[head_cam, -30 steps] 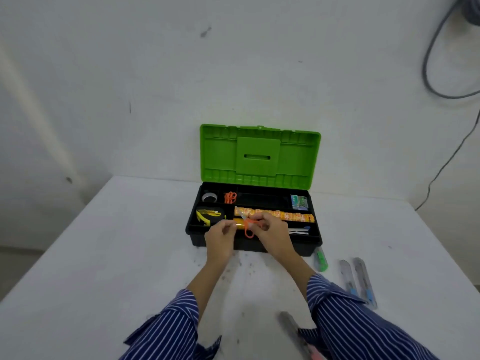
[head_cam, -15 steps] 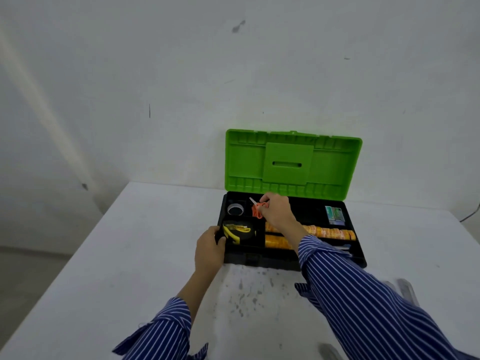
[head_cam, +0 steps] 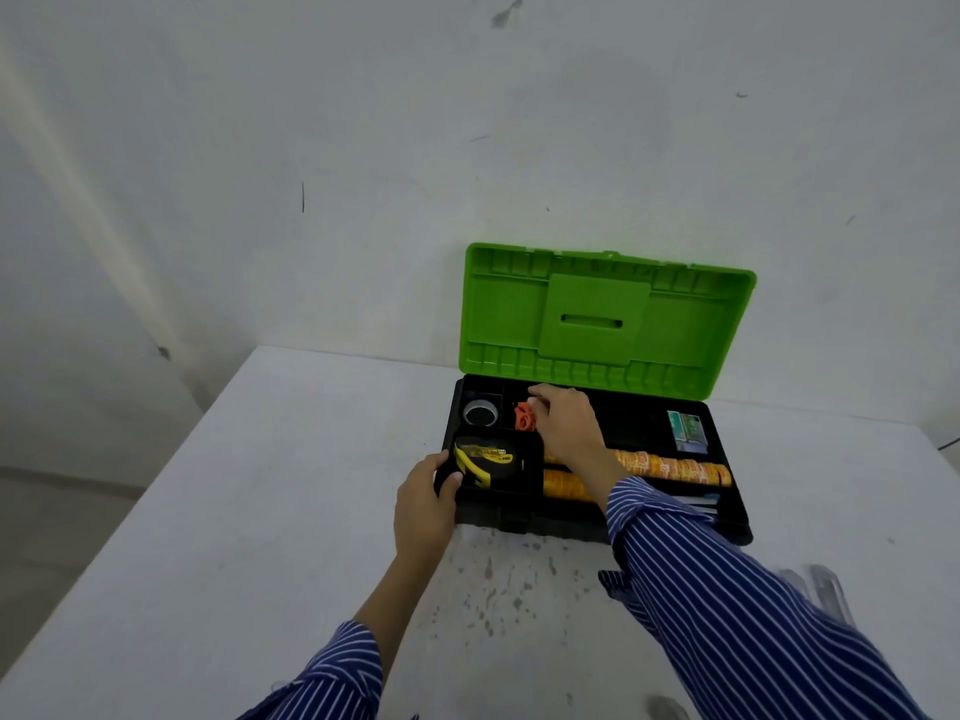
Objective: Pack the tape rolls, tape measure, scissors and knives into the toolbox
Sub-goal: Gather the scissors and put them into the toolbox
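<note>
Over the toolbox's (head_cam: pixel 727 517) back compartment, I see my right hand (head_cam: pixel 566 428) pinching the orange scissors (head_cam: pixel 524 417) at its fingertips; my left hand (head_cam: pixel 423 504) grips the box's front-left corner.

No legible text anywhere. Tape measure (head_cam: pixel 485 462), at 9 o'clock in the toolbox (head_cam: pixel 737 517), carries a yellow label with dark print, too blurred to read. Orange tape rolls (head_cam: pixel 670 467) at 3 o'clock of it show a repeating printed pattern, and the small green-and-white packet (head_cam: pixel 687 431) at 2 o'clock has markings, neither one resolvable into letters or numbers.
</note>
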